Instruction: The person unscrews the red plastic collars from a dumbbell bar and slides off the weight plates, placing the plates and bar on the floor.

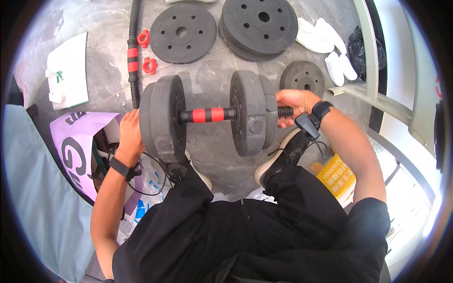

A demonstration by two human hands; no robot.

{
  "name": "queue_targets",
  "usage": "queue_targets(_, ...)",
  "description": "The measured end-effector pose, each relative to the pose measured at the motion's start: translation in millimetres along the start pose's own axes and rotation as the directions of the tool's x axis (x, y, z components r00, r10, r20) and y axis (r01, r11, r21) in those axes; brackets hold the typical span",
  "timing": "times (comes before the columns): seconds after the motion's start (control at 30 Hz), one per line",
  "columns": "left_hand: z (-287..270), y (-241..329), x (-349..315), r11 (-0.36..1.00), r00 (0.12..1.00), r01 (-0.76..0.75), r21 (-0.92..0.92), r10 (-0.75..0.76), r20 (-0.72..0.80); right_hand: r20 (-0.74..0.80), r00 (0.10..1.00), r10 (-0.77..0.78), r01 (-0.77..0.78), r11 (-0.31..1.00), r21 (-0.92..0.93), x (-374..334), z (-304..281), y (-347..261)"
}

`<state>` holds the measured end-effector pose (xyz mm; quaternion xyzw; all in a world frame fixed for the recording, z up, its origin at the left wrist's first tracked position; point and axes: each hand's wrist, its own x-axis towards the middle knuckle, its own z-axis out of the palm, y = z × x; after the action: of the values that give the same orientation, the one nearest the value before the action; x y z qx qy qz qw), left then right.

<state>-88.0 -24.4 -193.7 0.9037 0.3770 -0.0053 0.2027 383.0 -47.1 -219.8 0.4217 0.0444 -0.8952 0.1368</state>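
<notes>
A dumbbell with a red and black grip [208,115] is held up before me, thick dark grey plates [247,113] on both sides. At its left end my left hand [130,129] is closed against the outer plate; the plates partly hide what its fingers grip. My right hand [297,106] curls around the threaded bar end [285,112] that sticks out past the right plates. Beyond the dumbbell lie two red star-shaped collar nuts [150,65], next to a long black threaded bar [133,59] with red bands.
Loose weight plates [183,33] lie on the grey floor ahead, some stacked [259,28], with a smaller plate [303,78]. White gloves [321,37] are near a pale metal frame [394,106]. A purple bag [78,146] stands left, a yellow box [336,177] right.
</notes>
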Motion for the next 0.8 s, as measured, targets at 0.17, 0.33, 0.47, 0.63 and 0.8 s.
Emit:
queue_targets(0.17,0.0,-11.5,13.0,0.998,1.000,0.007,-0.055,-0.008,-0.007,0.191,0.967,-0.167,0.105,0.949,0.298,10.7,-8.4,24.2)
queue_targets(0.33,-20.3,-16.2,30.9,0.994,0.967,0.054,-0.090,-0.029,0.253,0.068,0.955,-0.288,0.290,0.956,-0.030,-1.7,6.3,19.8)
queue_targets(0.47,-27.5,-20.0,48.6,0.977,0.941,0.054,-0.205,0.018,0.337,-0.102,0.850,-0.516,0.467,0.829,-0.307,-14.7,15.7,14.5)
queue_targets(0.63,-32.0,-33.8,52.9,0.764,0.789,0.304,-0.569,0.132,0.599,-0.182,0.834,-0.520,0.269,0.673,-0.689,-32.7,33.7,-17.9)
queue_targets(0.8,-28.4,-44.6,61.6,0.800,0.738,0.351,-0.486,0.083,0.670,-0.173,0.952,-0.253,0.072,0.732,-0.678,-25.5,22.7,-39.6)
